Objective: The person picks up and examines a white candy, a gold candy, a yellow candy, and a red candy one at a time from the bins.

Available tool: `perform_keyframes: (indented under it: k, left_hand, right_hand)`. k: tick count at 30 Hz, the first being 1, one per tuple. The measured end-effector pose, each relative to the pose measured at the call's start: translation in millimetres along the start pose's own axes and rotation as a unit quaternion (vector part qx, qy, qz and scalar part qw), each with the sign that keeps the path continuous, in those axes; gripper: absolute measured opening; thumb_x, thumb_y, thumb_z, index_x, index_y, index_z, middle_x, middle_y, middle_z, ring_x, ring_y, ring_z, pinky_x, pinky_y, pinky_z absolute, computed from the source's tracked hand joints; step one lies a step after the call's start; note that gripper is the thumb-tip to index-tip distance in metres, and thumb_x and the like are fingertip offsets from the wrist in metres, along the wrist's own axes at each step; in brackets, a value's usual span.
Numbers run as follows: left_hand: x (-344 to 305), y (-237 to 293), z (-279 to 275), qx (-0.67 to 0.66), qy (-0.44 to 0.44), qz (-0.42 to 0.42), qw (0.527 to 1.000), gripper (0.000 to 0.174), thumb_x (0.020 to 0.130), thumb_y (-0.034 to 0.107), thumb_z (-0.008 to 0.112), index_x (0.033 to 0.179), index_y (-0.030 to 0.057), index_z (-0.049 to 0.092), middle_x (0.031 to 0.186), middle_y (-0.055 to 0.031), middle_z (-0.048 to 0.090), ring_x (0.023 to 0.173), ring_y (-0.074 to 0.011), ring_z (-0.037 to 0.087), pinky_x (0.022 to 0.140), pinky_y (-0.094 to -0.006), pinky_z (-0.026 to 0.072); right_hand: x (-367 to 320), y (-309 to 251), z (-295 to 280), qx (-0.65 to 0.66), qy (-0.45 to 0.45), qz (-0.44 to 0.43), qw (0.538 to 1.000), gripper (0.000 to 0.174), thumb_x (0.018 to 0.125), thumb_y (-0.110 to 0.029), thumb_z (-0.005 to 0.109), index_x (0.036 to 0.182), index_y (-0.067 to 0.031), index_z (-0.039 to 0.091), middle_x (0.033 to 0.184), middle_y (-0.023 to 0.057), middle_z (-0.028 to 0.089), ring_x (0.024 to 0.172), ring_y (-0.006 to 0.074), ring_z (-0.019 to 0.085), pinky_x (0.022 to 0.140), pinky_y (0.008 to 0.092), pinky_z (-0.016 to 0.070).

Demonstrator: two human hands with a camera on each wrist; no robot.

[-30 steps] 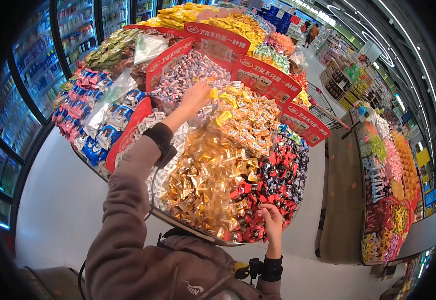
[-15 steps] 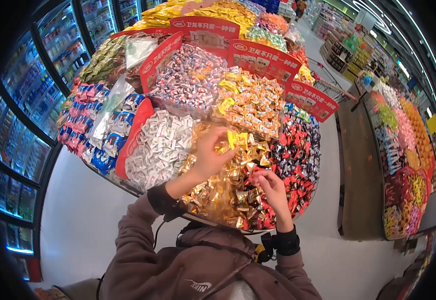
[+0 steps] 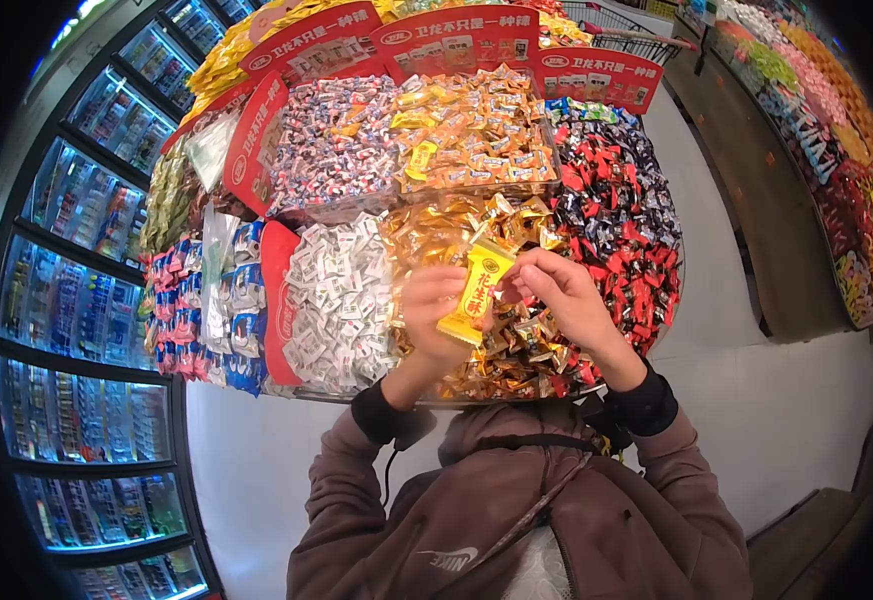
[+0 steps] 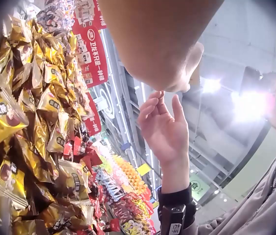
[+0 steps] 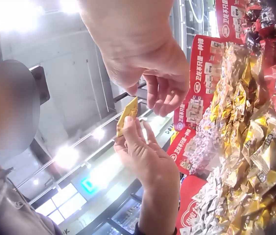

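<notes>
A yellow wrapped candy packet [image 3: 474,292] with red characters is tilted in front of me, above the gold-wrapped candies [image 3: 518,350]. My left hand [image 3: 432,318] pinches its side between thumb and fingers, as the right wrist view also shows. Just beside the packet's upper end is my right hand [image 3: 568,302], fingers loosely bent and thumb near the wrapper's edge. Seen from the left wrist, the right hand [image 4: 166,134] has its palm turned to view and its fingers apart. There the packet is mostly hidden behind the left hand [image 4: 162,44].
White-wrapped candies [image 3: 334,300] lie left of the gold ones, red and black ones [image 3: 621,240] to the right. Orange-wrapped candies [image 3: 481,130] fill a clear bin behind, with red signs [image 3: 456,40] standing beyond. Lit fridges [image 3: 86,415] line the left; another candy stand [image 3: 806,130] is at right.
My left hand has come back from the rear bins toward my body with the yellow packet. The right hand has risen from the red candies to meet it. The head view has tilted downward.
</notes>
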State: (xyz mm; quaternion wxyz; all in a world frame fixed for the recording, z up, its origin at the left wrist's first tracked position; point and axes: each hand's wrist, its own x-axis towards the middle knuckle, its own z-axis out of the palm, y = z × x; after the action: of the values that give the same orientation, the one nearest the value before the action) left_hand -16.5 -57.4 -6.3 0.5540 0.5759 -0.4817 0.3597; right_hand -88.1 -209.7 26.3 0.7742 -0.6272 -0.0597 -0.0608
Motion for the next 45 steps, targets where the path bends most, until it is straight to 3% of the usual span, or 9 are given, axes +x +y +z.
perform_keyframes:
  k: [5,8,11,12,15,19,20,26,45]
  left_hand:
    - [-8,-1,-1,-0.013,-0.06,0.021,0.998,0.05,0.064,0.005,0.075,0.096,0.0095,0.037,0.094,-0.0093,0.045,0.088,-0.0248,0.053,0.074,-0.0326,0.0471]
    - [-11,-3,7,-0.034,-0.029,0.022,0.999,0.046,0.065,0.011,0.075,0.098,0.0097,0.044,0.098,-0.0091,0.049,0.086,-0.027,0.055,0.068,-0.0348,0.0475]
    - [-10,-4,15,-0.052,-0.029,-0.028,0.998,0.05,0.063,0.008,0.076,0.101,0.0089,0.044,0.1,-0.0113,0.048,0.088,-0.0276,0.055,0.071,-0.0366,0.0477]
    - [-5,-2,12,-0.048,-0.081,-0.046,0.995,0.055,0.061,0.006,0.077,0.104,0.0068,0.042,0.103,-0.0116,0.048,0.09,-0.0258,0.055,0.076,-0.036,0.0468]
    - [-3,11,10,-0.204,-0.101,-0.265,0.937,0.056,0.061,0.005,0.076,0.105,0.0045,0.041,0.102,-0.0105,0.048,0.091,-0.0232,0.054,0.08,-0.0335,0.0454]
    - [4,18,2,-0.329,-0.071,-0.561,0.757,0.03,0.079,0.002,0.057,0.104,0.0013,0.04,0.1,-0.0112,0.053,0.092,-0.0174,0.054,0.081,-0.0284,0.0448]
    - [1,13,-3,-0.313,-0.104,-0.57,0.753,0.017,0.085,0.002,0.048,0.101,-0.0005,0.043,0.101,-0.013,0.054,0.091,-0.016,0.056,0.081,-0.0279,0.0463]
    - [0,14,1,-0.326,-0.068,-0.6,0.727,0.006,0.086,0.0,0.045,0.092,0.0,0.045,0.099,-0.0126,0.055,0.087,-0.0147,0.058,0.073,-0.0227,0.0501]
    - [-1,17,2,-0.329,-0.047,-0.592,0.734,0.006,0.084,-0.002,0.048,0.088,0.0018,0.046,0.096,-0.0084,0.054,0.084,-0.0125,0.058,0.07,-0.0213,0.0506]
  right_hand:
    - [4,-6,5,0.104,0.049,0.044,0.992,0.016,0.087,-0.015,0.052,0.094,-0.0006,0.053,0.082,0.002,0.057,0.075,0.0079,0.055,0.067,0.0209,0.0457]
    - [8,-3,-2,0.119,0.034,0.036,0.992,0.011,0.083,-0.01,0.056,0.088,-0.0009,0.052,0.081,0.003,0.057,0.07,0.0086,0.056,0.06,0.0211,0.0478]
    - [12,-3,-5,0.119,0.072,0.016,0.99,0.01,0.082,-0.009,0.058,0.085,-0.0009,0.052,0.08,0.0031,0.057,0.068,0.0085,0.056,0.06,0.0223,0.0497]
    - [13,-1,-10,0.105,0.083,0.013,0.991,0.01,0.082,-0.009,0.058,0.084,-0.0011,0.052,0.08,0.0029,0.057,0.069,0.0081,0.056,0.061,0.0222,0.0499]
    - [17,4,-24,0.057,0.12,-0.012,0.991,0.009,0.082,-0.008,0.058,0.083,-0.0009,0.053,0.077,0.0022,0.056,0.068,0.0071,0.055,0.059,0.0214,0.048]
    - [18,5,-30,0.04,0.149,-0.019,0.988,0.009,0.08,-0.007,0.059,0.081,-0.0004,0.053,0.07,0.0017,0.056,0.061,0.0063,0.054,0.055,0.0193,0.0437]
    - [19,6,-31,0.036,0.15,-0.018,0.988,0.009,0.08,-0.007,0.059,0.081,-0.0004,0.053,0.07,0.0015,0.056,0.061,0.0062,0.054,0.055,0.0192,0.0437]
    - [19,11,-37,0.042,0.126,0.024,0.991,0.009,0.083,-0.009,0.057,0.084,-0.0009,0.053,0.08,0.003,0.058,0.071,0.0074,0.057,0.063,0.022,0.0506]
    - [22,18,-33,0.151,0.15,0.077,0.974,0.006,0.083,-0.007,0.055,0.083,-0.0013,0.054,0.08,0.0038,0.058,0.071,0.0093,0.059,0.064,0.0234,0.0535]
